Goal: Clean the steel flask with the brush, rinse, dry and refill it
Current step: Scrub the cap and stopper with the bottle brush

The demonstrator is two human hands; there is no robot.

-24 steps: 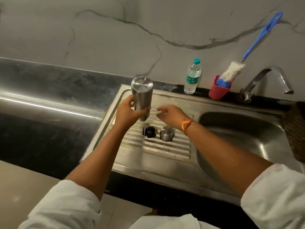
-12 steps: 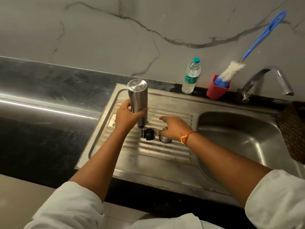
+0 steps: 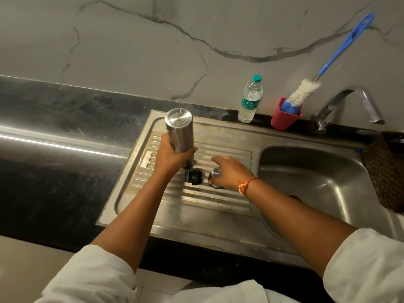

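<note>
Left hand (image 3: 172,156): one, fingers and thumb wrapped round the lower body of the one steel flask (image 3: 179,130).
Steel flask: upside down, stamped base uppermost, rising clear above the left fingers. Its mouth end is below them, at the drainboard (image 3: 196,200); whether it touches cannot be told.
Right hand (image 3: 232,173): one, fingers curved down over the one steel cap (image 3: 215,173) and closed round it, forefinger stretched towards the flask.
Steel cap: on the ribbed drainboard, mostly hidden under the right fingers.
Black stopper (image 3: 193,177): one, lying on its side on the ribs between the two sets of fingers, just below the left thumb, touched by neither hand.
Bottle brush (image 3: 305,92): one, white bristles and blue handle, standing tilted in one red cup (image 3: 284,120), well beyond the right fingers.
Plastic water bottle (image 3: 250,99): one, green cap on, upright just left of the red cup.
Tap (image 3: 352,101): one, over the single sink basin (image 3: 317,178).
Worktop (image 3: 54,167): dark stone, left of the left fingers.
Woven basket (image 3: 385,171): one, at the far right edge.
Wrist: one red-orange thread band (image 3: 246,185), on the right.
Sleeves: two, white.
</note>
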